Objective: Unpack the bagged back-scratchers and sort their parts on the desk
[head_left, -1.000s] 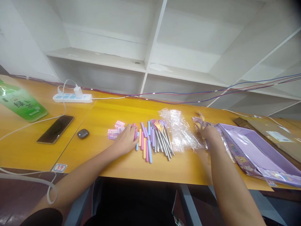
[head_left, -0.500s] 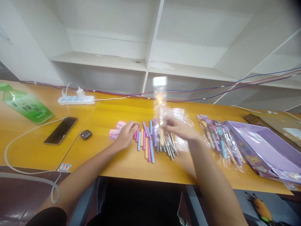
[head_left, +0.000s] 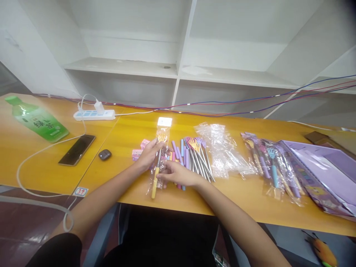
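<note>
A yellow back scratcher (head_left: pixel 155 181) in a clear plastic sleeve with a white top tab lies upright in front of me, its hand-shaped head away from me. My left hand (head_left: pixel 151 155) is closed on its upper part, just below the head. My right hand (head_left: pixel 178 173) grips the sleeve beside the yellow handle. Several coloured handle tubes (head_left: pixel 179 154) lie partly hidden behind my hands. To their right is a pile of metal back scratcher rods (head_left: pixel 201 161) with yellow, pink and purple hand heads. Pink printed cards (head_left: pixel 137 154) show beside my left hand.
Clear empty sleeves (head_left: pixel 222 148) lie right of the rods. Further right are several bagged back scratchers (head_left: pixel 274 167) and a purple box (head_left: pixel 328 174). At left are a phone (head_left: pixel 77 150), an earbud case (head_left: pixel 105 154), a green bottle (head_left: pixel 39 120) and a power strip (head_left: pixel 94 114) with a trailing cable.
My right hand has brought the bagged yellow back scratcher left and down from above the rods. My left hand has moved from the handle tubes onto it.
</note>
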`<control>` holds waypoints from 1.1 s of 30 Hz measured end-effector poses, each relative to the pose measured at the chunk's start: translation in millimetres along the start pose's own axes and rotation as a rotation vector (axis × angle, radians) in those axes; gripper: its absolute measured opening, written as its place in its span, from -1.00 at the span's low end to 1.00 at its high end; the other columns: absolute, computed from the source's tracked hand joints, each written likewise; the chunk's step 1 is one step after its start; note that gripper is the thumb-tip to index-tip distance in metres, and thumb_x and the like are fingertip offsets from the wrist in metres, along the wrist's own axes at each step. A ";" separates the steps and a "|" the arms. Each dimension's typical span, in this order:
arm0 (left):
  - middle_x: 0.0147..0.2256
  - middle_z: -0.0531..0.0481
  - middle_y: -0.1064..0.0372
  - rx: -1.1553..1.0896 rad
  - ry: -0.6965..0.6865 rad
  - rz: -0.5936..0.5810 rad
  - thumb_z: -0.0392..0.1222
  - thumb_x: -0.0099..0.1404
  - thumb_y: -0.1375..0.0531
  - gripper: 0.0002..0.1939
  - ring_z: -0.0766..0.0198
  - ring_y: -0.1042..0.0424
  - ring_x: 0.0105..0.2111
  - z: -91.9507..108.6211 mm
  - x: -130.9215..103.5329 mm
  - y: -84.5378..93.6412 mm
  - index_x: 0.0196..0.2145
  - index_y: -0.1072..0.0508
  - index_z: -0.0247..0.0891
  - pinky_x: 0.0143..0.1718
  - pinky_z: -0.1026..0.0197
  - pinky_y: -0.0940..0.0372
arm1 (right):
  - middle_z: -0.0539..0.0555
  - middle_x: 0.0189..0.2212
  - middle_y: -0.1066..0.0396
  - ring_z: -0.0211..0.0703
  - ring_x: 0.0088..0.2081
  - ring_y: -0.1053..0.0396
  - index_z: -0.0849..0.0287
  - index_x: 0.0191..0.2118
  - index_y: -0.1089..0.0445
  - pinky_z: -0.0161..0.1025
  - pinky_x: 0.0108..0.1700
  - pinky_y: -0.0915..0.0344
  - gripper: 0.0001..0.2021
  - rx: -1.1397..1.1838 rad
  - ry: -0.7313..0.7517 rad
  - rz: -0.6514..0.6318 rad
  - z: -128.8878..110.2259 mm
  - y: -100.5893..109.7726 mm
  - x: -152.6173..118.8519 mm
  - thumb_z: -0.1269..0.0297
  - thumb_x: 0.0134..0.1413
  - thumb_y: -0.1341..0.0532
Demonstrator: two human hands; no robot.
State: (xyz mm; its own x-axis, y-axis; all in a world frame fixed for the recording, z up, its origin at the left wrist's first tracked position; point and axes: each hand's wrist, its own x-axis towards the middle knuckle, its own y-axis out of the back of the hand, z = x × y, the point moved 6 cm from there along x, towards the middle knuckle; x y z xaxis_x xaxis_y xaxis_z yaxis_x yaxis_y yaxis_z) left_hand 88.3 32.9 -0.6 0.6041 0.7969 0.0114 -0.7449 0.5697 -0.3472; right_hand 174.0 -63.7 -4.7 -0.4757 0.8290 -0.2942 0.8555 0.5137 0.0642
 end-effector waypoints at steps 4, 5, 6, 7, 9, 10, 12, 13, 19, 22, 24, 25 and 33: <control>-0.28 -0.06 -0.54 -0.034 0.038 0.055 0.19 0.24 -0.45 -0.49 0.27 -0.52 -0.37 -4.0 0.7 2.1 -0.14 -0.46 -0.29 -0.37 0.26 -0.39 | 0.08 -0.28 -0.57 -0.19 -0.40 -0.57 0.13 0.02 -0.24 -0.42 -0.63 -0.34 -0.71 0.003 0.016 0.025 -1.3 -2.1 1.0 0.22 0.32 -0.31; -0.31 -0.02 -0.52 -0.053 0.031 0.074 0.18 0.23 -0.46 -0.50 0.31 -0.49 -0.41 -3.7 1.0 2.8 -0.17 -0.45 -0.28 -0.39 0.28 -0.37 | 0.07 -0.30 -0.57 -0.20 -0.42 -0.56 0.12 0.02 -0.23 -0.41 -0.62 -0.35 -0.71 0.006 0.018 0.030 -2.3 -1.7 -0.1 0.22 0.33 -0.30; -0.33 0.02 -0.48 -0.074 0.024 0.086 0.16 0.22 -0.47 -0.51 0.34 -0.46 -0.44 -3.0 1.4 3.1 -0.19 -0.44 -0.27 -0.40 0.29 -0.35 | 0.05 -0.33 -0.56 -0.21 -0.44 -0.54 0.11 0.02 -0.22 -0.40 -0.62 -0.35 -0.72 0.008 0.018 0.036 -3.3 -0.9 -1.7 0.21 0.33 -0.30; -0.35 0.06 -0.45 -0.094 0.016 0.091 0.15 0.23 -0.47 -0.52 0.36 -0.43 -0.45 -2.2 1.8 3.3 -0.21 -0.42 -0.25 -0.41 0.30 -0.34 | 0.03 -0.37 -0.55 -0.21 -0.48 -0.52 0.10 0.02 -0.21 -0.39 -0.64 -0.33 -0.72 0.007 0.017 0.045 -4.1 0.0 -3.3 0.20 0.34 -0.29; -0.36 0.10 -0.39 -0.119 0.004 0.083 0.12 0.23 -0.48 -0.53 0.38 -0.41 -0.44 -0.5 2.9 3.2 -0.21 -0.39 -0.24 -0.39 0.31 -0.34 | 0.00 -0.44 -0.52 -0.22 -0.54 -0.46 0.09 0.02 -0.20 -0.39 -0.70 -0.24 -0.69 -0.006 0.018 0.066 -4.2 2.1 -5.8 0.15 0.33 -0.30; -0.35 0.12 -0.38 -0.123 0.001 0.075 0.10 0.22 -0.49 -0.53 0.39 -0.42 -0.42 0.3 3.4 3.3 -0.20 -0.38 -0.24 -0.36 0.32 -0.35 | -0.01 -0.47 -0.51 -0.22 -0.56 -0.44 0.08 0.02 -0.20 -0.39 -0.73 -0.19 -0.67 -0.016 0.016 0.079 -3.0 3.1 -6.4 0.11 0.33 -0.30; -0.33 0.12 -0.37 -0.122 -0.007 0.061 0.05 0.19 -0.52 -0.50 0.39 -0.43 -0.39 1.8 3.9 3.7 -0.17 -0.37 -0.23 -0.32 0.31 -0.36 | -0.06 -0.51 -0.47 -0.23 -0.63 -0.37 0.05 0.05 -0.18 -0.37 -0.77 -0.14 -0.63 -0.042 0.006 0.124 1.4 6.2 -6.3 0.05 0.32 -0.30; -0.32 0.12 -0.37 -0.120 -0.011 0.053 0.03 0.18 -0.52 -0.49 0.38 -0.44 -0.38 2.4 3.8 3.7 -0.15 -0.36 -0.23 -0.30 0.30 -0.36 | -0.09 -0.53 -0.45 -0.24 -0.65 -0.33 0.04 0.07 -0.18 -0.36 -0.78 -0.14 -0.61 -0.059 0.000 0.151 4.1 7.9 -5.6 0.04 0.32 -0.30; -0.43 0.18 -0.31 -0.146 0.011 0.023 -0.21 0.16 -0.46 -0.40 0.37 -0.34 -0.46 3.9 1.4 0.7 0.08 -0.30 -0.22 -0.39 0.29 -0.28 | -0.15 -0.49 -0.34 -0.27 -0.67 -0.31 0.04 0.08 -0.18 -0.34 -0.78 -0.15 -0.51 -0.132 0.073 0.256 6.3 12.1 -2.9 -0.02 0.23 -0.38; -0.48 0.22 -0.18 -0.310 0.100 0.034 -0.30 0.14 -0.32 -0.51 0.43 -0.15 -0.58 2.5 2.2 -0.3 0.02 -0.32 -0.21 -0.53 0.35 -0.11 | -0.15 -0.51 -0.32 -0.29 -0.69 -0.26 0.04 -0.02 -0.22 -0.34 -0.77 -0.13 -0.59 -0.129 0.058 0.235 4.0 11.8 -4.8 -0.14 0.30 -0.29; -0.48 0.20 -0.17 -0.389 0.186 0.016 -0.26 0.16 -0.28 -0.60 0.46 -0.05 -0.63 1.0 3.0 -2.1 -0.04 -0.33 -0.19 -0.59 0.38 -0.01 | -0.13 -0.55 -0.32 -0.27 -0.69 -0.25 0.05 -0.11 -0.25 -0.31 -0.71 -0.17 -0.63 -0.146 0.058 0.282 1.8 17.2 -7.2 -0.17 0.40 -0.16; -0.47 0.18 -0.19 -0.397 0.232 -0.003 -0.21 0.21 -0.28 -0.67 0.47 0.00 -0.65 0.0 3.0 -3.4 -0.07 -0.34 -0.18 -0.61 0.39 0.04 | -0.10 -0.54 -0.33 -0.24 -0.66 -0.29 0.06 -0.15 -0.27 -0.28 -0.65 -0.23 -0.64 -0.160 0.079 0.336 0.0 22.2 -8.5 -0.17 0.42 -0.12; -0.64 0.13 0.00 -0.109 0.708 -0.484 0.19 0.38 -0.23 -0.57 0.50 0.21 -0.69 -24.7 -23.0 -25.8 -0.42 -0.41 -0.24 -0.67 0.38 0.22 | 0.15 0.10 -0.33 -0.27 -0.40 -0.39 -0.02 0.28 -0.07 -0.26 -0.45 -0.38 -0.42 -0.056 0.365 0.921 1.5 80.7 -23.4 -0.12 0.33 -0.24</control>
State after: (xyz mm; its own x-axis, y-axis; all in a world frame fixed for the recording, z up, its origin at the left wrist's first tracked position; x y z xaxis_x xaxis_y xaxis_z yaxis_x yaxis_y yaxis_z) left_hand 100.6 -5.1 -15.1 0.9091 0.1380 -0.3931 -0.3508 0.7627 -0.5434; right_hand 254.5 -42.0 5.9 0.3280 0.9223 0.2041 0.9165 -0.3631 0.1681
